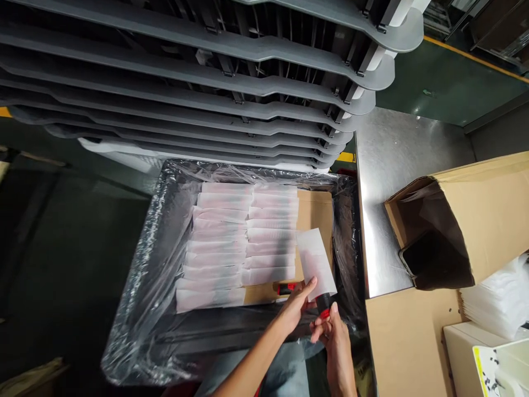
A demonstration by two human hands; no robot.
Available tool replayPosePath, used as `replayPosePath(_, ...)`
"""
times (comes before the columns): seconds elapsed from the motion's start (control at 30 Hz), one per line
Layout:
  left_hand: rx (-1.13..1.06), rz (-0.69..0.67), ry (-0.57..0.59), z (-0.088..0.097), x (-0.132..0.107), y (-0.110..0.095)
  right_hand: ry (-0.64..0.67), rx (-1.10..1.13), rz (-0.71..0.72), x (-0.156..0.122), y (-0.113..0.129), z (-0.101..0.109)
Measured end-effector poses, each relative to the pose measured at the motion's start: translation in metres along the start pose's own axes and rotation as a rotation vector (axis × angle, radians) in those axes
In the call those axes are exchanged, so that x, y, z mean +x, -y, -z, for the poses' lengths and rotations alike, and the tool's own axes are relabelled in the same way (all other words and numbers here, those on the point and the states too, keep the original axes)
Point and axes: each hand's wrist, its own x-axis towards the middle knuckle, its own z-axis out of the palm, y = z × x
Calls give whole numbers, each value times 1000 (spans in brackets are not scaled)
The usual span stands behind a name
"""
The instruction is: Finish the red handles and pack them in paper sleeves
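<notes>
Over the right side of a plastic-lined bin, my left hand (300,302) is closed around the lower left edge of a thin white sleeve (317,260). Out of the sleeve's lower end sticks a black part with a red tip (324,304); the rest of it is hidden inside. My right hand (334,333) pinches that red tip from below. Beside my left hand, a second black-and-red part (286,288) lies on a cardboard sheet (316,212). Two columns of wrapped pieces in white sleeves (217,242) lie side by side on the sheet, with pink showing through.
Clear plastic film covers the black bin's rim (136,286). Stacked grey trays (248,82) overhang its far side. On the right, a metal table (382,242) carries an open cardboard box (487,209), a stack of white sleeves (494,298) and a white machine (467,342).
</notes>
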Motion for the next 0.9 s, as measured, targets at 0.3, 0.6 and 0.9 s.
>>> replayPosePath(0.3, -48, 146, 35, -6, -5, 12, -153, -475, 211, 7, 19, 23)
replayPosePath(0.6, -112, 233, -32, 3, -4, 21, -172, -704, 202, 32, 26, 12)
replayPosePath(0.9, -123, 63, -113, 30, -11, 45, 63, -772, 275, 46, 14, 5)
